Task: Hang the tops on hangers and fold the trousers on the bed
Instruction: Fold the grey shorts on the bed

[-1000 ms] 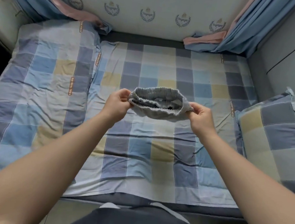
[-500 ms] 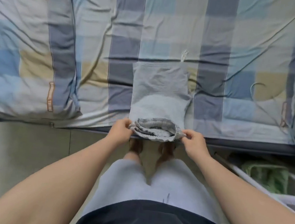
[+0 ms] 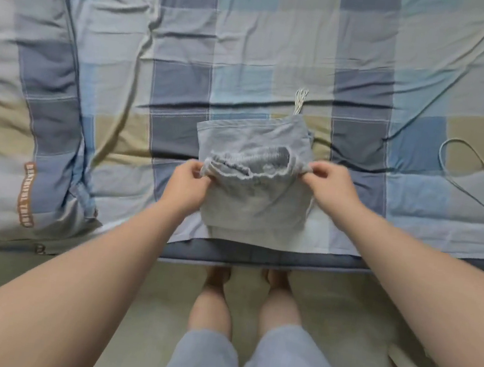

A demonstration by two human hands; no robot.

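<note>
Grey trousers (image 3: 250, 205) lie folded on the bed (image 3: 251, 47), near its 6 o'clock edge, right in front of the person. L hand (image 3: 187, 182) pinches the elastic waistband (image 3: 251, 167) at its 9 o'clock end, R hand (image 3: 330, 186) the 3 o'clock end, fingers curled on the cloth. White drawstring (image 3: 299, 100) pokes out at 12 o'clock. Thin cable (image 3: 466, 156) loops on the bedding approx. 3 o'clock.

A home bedroom: a bed spread with a crumpled blue, grey and beige checked cotton sheet (image 3: 281, 51), beside a pale floor (image 3: 341, 311).
</note>
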